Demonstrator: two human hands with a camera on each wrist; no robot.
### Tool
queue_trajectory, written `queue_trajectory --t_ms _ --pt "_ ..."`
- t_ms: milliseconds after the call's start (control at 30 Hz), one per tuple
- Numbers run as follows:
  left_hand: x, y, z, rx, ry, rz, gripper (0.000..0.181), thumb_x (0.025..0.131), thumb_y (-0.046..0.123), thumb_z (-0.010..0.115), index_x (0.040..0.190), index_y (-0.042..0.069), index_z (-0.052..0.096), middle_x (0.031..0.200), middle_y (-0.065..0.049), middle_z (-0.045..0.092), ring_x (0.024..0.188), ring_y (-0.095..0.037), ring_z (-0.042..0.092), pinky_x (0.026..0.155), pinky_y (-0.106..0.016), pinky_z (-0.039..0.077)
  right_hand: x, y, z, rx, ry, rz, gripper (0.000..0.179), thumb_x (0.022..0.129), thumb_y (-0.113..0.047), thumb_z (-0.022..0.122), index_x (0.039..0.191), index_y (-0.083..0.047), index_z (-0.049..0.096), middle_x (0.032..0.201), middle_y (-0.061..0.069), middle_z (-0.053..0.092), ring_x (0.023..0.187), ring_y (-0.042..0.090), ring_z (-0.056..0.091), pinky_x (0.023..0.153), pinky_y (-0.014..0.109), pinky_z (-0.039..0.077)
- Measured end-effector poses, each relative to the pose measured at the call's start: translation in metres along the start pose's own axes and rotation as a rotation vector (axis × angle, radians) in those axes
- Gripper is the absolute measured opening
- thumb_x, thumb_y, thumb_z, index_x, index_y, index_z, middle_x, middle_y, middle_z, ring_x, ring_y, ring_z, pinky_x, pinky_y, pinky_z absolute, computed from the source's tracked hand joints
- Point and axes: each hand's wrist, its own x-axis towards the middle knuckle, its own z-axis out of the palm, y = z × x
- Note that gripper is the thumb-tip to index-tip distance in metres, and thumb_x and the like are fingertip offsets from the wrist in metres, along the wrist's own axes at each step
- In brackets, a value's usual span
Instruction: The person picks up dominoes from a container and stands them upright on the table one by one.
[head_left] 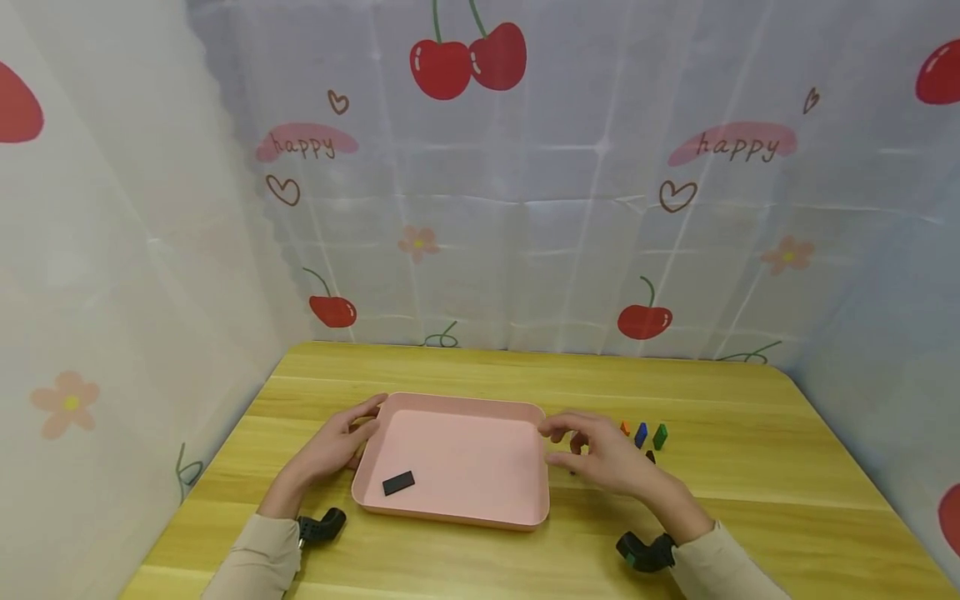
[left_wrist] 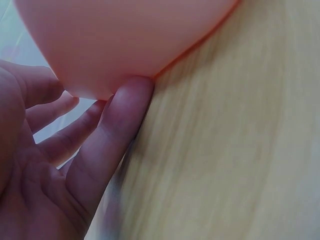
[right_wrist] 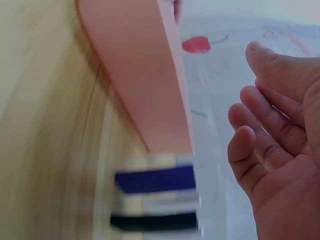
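Note:
A pink tray (head_left: pixel 474 458) lies flat on the table with a black rectangular block (head_left: pixel 398 482) inside, toward its near left corner. My left hand (head_left: pixel 333 442) rests on the tray's left side near the far corner. In the left wrist view, the fingers (left_wrist: pixel 137 92) touch the outer wall, low down and up by the rim. Beside the right wall is my right hand (head_left: pixel 600 450), its fingers loosely bent. The right wrist view shows a gap between that hand and the tray wall (right_wrist: pixel 135 70), with nothing held.
Small upright blocks stand right of the tray, partly behind my right hand: orange (head_left: pixel 625 427), blue (head_left: pixel 641 434), green (head_left: pixel 660 437) and black (head_left: pixel 650 456). Patterned curtains (head_left: pixel 510 275) border the wooden table (head_left: pixel 750 483) at the back and sides.

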Motion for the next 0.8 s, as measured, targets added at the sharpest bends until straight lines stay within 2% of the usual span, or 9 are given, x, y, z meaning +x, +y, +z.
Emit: queue_trajectory --t_ms 100,433,667,800 --pt "0.0 -0.001 0.0 -0.003 -0.003 -0.001 0.053 0.111 0.028 0.048 0.162 0.027 0.035 0.159 -0.023 0.039 0.118 -0.034 0.062 0.072 -0.043 0.064 0.01 -0.006 0.006 -0.006 -0.026 -0.013 0.033 0.094 -0.026 0.077 0.122 -0.01 0.071 0.115 0.007 0.072 0.1 0.024 0.066 0.077 0.026 0.056" --pt "0.0 0.001 -0.001 -0.003 0.0 -0.005 0.052 0.111 0.026 0.047 0.162 0.028 0.034 0.159 -0.022 0.038 0.118 -0.034 0.062 0.072 -0.043 0.064 0.048 -0.025 0.018 0.0 -0.141 -0.033 0.032 0.094 -0.023 0.077 0.124 -0.013 0.07 0.116 0.009 0.071 0.104 0.03 0.064 0.079 0.027 0.055" --pt "0.001 0.001 -0.001 -0.003 -0.008 -0.005 0.053 0.111 0.026 0.047 0.162 0.028 0.034 0.16 -0.022 0.037 0.12 -0.034 0.062 0.074 -0.043 0.064 0.07 -0.033 0.025 -0.025 -0.173 -0.072 0.031 0.094 -0.023 0.078 0.123 -0.019 0.07 0.113 -0.002 0.07 0.105 0.029 0.066 0.078 0.026 0.055" --pt "0.001 0.001 0.0 -0.006 -0.01 -0.002 0.053 0.112 0.025 0.047 0.162 0.027 0.034 0.159 -0.022 0.038 0.119 -0.034 0.063 0.074 -0.043 0.064 0.081 -0.035 0.034 -0.015 -0.201 -0.089 0.03 0.094 -0.021 0.078 0.122 -0.018 0.07 0.112 -0.003 0.07 0.105 0.028 0.066 0.077 0.026 0.055"
